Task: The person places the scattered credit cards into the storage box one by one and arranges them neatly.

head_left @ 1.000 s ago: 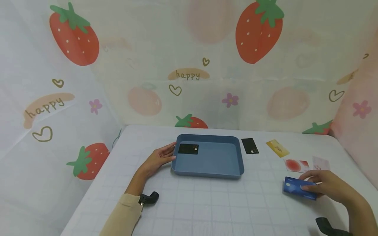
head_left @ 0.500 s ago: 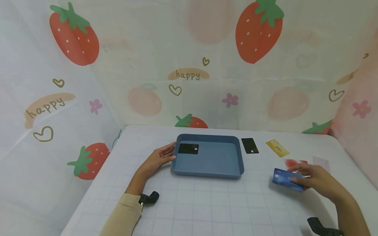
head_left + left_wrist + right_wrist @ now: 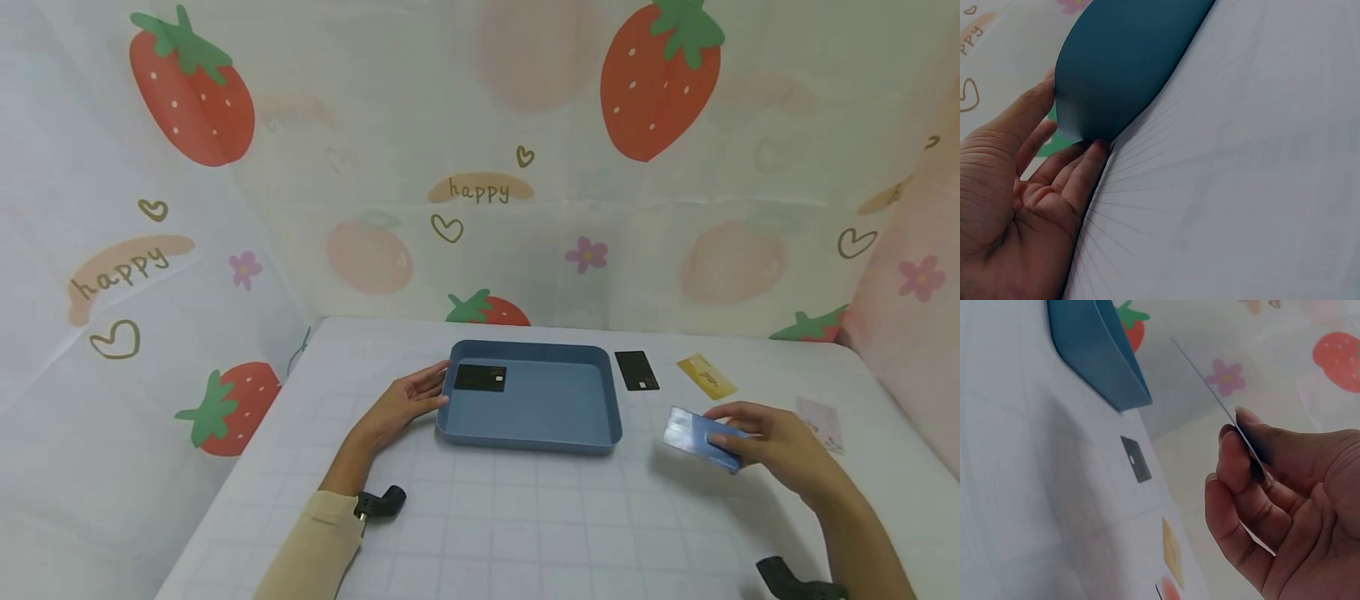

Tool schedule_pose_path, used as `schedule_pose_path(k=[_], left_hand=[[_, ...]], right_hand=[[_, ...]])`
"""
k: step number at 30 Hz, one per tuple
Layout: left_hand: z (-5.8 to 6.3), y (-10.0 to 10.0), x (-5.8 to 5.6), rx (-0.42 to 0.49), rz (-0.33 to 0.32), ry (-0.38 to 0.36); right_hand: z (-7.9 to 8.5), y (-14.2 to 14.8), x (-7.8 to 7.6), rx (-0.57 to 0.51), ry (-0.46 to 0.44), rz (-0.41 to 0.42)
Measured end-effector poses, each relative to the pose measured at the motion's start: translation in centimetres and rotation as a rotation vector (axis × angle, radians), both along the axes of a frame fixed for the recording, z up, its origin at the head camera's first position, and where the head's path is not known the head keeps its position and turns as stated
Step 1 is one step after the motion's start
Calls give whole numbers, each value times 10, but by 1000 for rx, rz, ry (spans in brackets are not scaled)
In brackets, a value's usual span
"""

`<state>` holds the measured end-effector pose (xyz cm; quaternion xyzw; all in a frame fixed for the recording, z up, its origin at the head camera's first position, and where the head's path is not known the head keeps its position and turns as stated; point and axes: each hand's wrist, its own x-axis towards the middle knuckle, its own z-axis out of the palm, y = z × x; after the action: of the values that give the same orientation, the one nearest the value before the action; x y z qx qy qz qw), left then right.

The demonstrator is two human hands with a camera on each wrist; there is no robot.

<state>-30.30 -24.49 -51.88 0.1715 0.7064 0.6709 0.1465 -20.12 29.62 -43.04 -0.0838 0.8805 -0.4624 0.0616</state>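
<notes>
A blue bank card [image 3: 693, 437] is pinched between the thumb and fingers of my right hand [image 3: 776, 442], held above the table to the right of the tray. Edge-on, the same card [image 3: 1207, 384] shows as a thin line in the right wrist view. My left hand [image 3: 401, 408] touches the left side of the blue tray [image 3: 536, 444] with extended fingers; its fingertips meet the tray's wall [image 3: 1110, 75] in the left wrist view. Inside the tray, at its left, lies a black card [image 3: 480, 377].
Another black card [image 3: 637, 370] lies right of the tray, with a yellow card [image 3: 707, 377] beyond it. A pale pink card [image 3: 820, 423] lies behind my right hand. A red-and-white card [image 3: 1168, 589] shows partly in the right wrist view. A printed cloth hangs behind the table.
My right hand has moved left toward the tray with the blue card, lifting and tilting it so that it now catches the light. The left hand and tray have stayed still.
</notes>
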Motion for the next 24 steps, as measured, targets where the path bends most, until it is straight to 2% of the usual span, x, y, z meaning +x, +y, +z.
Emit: schedule_pose_path(k=[8,16,19,24], left_hand=[[0,-1,1,8,-5,1],[-4,1,0,12,-9,-2],[-4,2,0,8,-4,-10],[1,1,1,-3,14,0]], right_hand=[[-2,-23,-2,-30,2,-1],[3,-45,-13,54,-6,4],[8,-51,-19,60,-2,35],[16,-64,-28,-10,23,115]])
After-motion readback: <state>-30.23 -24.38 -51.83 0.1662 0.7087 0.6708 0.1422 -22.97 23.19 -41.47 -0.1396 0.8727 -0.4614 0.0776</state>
